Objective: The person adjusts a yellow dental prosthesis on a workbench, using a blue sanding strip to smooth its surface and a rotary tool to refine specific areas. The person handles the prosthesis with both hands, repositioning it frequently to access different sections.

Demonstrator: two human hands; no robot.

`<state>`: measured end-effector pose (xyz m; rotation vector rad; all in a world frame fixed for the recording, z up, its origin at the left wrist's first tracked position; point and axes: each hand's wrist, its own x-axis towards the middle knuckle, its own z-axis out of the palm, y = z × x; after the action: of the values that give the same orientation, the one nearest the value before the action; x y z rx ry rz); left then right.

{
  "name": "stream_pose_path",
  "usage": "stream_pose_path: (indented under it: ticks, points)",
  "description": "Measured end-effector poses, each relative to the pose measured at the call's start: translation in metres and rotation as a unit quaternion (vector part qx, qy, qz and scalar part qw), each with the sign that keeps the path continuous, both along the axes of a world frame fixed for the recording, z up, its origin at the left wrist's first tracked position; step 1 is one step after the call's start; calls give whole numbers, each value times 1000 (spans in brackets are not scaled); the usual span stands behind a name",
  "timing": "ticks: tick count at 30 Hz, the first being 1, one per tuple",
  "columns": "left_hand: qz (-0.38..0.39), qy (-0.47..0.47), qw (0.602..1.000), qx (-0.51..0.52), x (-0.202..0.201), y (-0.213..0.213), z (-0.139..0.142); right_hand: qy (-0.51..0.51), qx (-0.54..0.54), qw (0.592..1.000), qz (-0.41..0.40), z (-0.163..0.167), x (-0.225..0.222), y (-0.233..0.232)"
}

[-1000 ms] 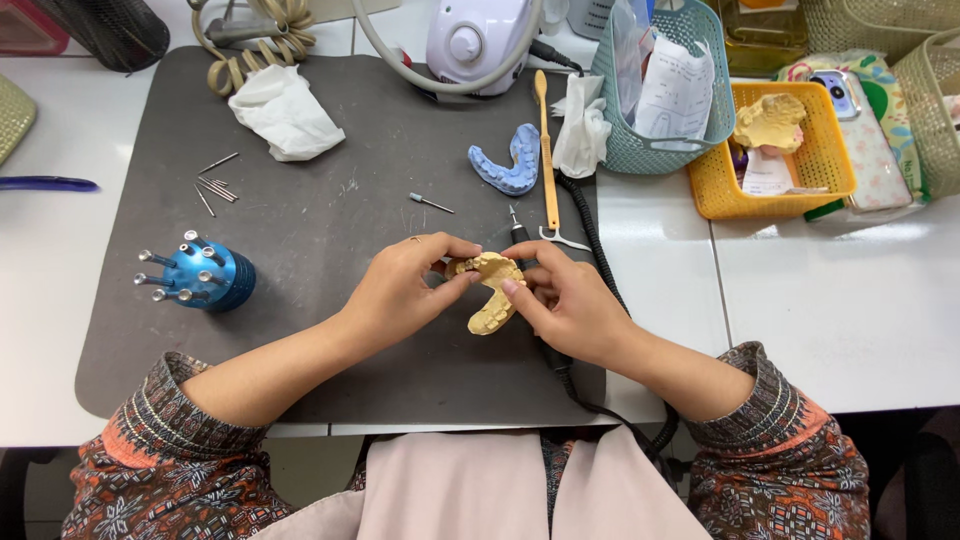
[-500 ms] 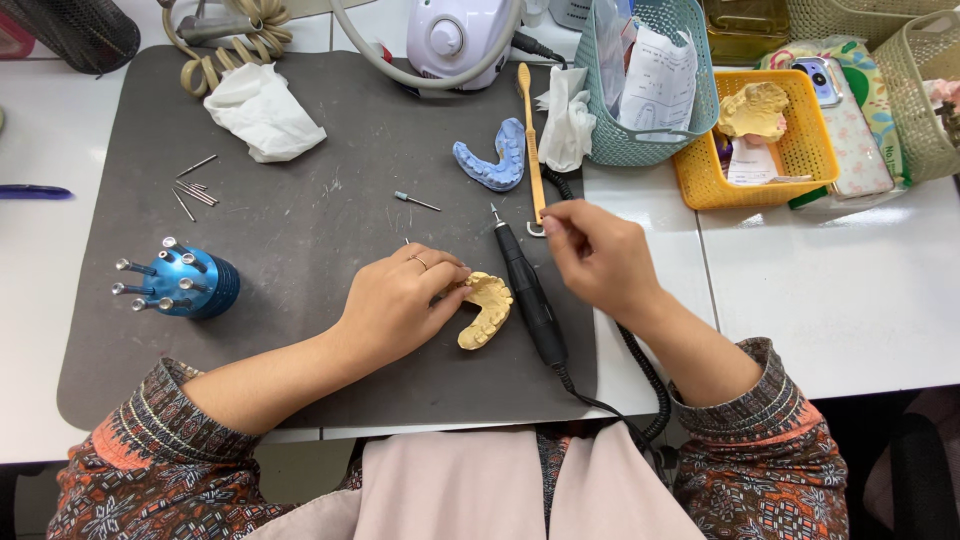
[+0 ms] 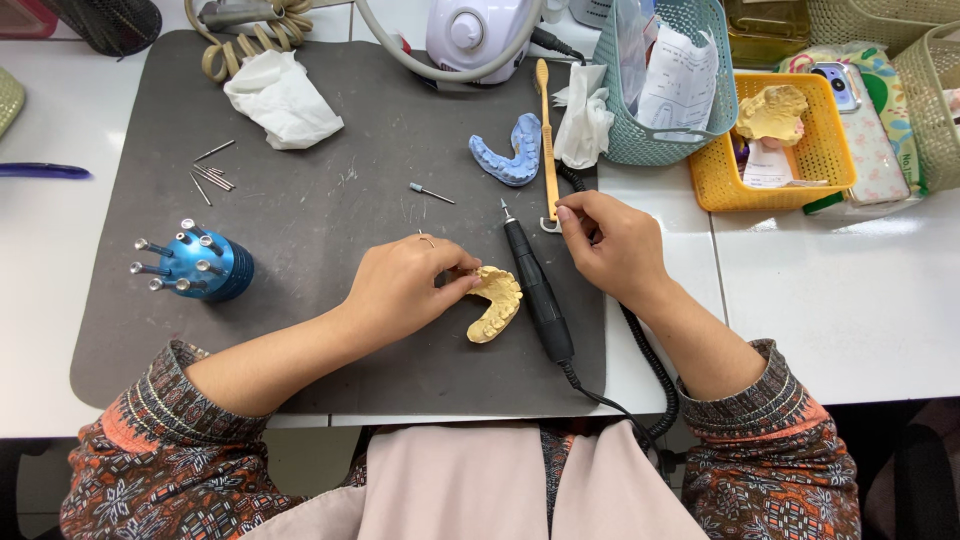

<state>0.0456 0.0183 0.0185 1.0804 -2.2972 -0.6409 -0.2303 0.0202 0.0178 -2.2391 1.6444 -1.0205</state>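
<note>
My left hand (image 3: 405, 288) rests on the dark grey mat (image 3: 300, 230), its fingertips pinching one end of a yellow dental cast (image 3: 497, 305) that lies flat there. My right hand (image 3: 618, 248) is to the right, fingers curled, its fingertips closed on the near end of a long orange brush (image 3: 546, 140). A black rotary handpiece (image 3: 537, 290) lies on the mat between my hands, tip pointing away, its cable trailing off the front edge. Neither hand touches it.
A blue dental cast (image 3: 512, 152) and a loose bur (image 3: 431, 193) lie further back. A blue bur stand (image 3: 205, 265) sits at the left, with crumpled tissue (image 3: 282, 98) behind. Behind stand a teal basket (image 3: 668, 90), a yellow basket (image 3: 770, 150) and a white machine (image 3: 478, 35).
My right hand has let go of the yellow cast and moved up and right to the brush's end. The handpiece now lies on the mat. My left hand keeps the cast.
</note>
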Motion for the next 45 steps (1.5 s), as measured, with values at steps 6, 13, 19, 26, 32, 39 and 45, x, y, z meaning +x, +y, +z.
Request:
stream_pose_path:
  ticks: [6, 13, 19, 26, 32, 39, 45]
  points:
    - [-4, 14, 1000, -9, -1, 5, -2, 6, 8, 1000, 6, -3, 0, 0]
    - [17, 26, 996, -83, -5, 13, -12, -16, 8, 1000, 7, -3, -6, -1]
    - [-4, -4, 991, -135, -5, 8, -14, -6, -52, 999, -15, -1, -22, -10]
    - [-8, -13, 990, -140, -4, -3, -12, -32, -55, 998, -29, 1, -46, -20]
    - [113, 50, 962, -242, 16, -48, -22, 32, -48, 997, -41, 3, -57, -24]
    - [176, -56, 951, -248, 39, -91, -47, 163, 42, 985, -26, 4, -51, -21]
    - [157, -73, 951, -255, 7, -122, -57, 194, 33, 980, -24, 3, -46, -25]
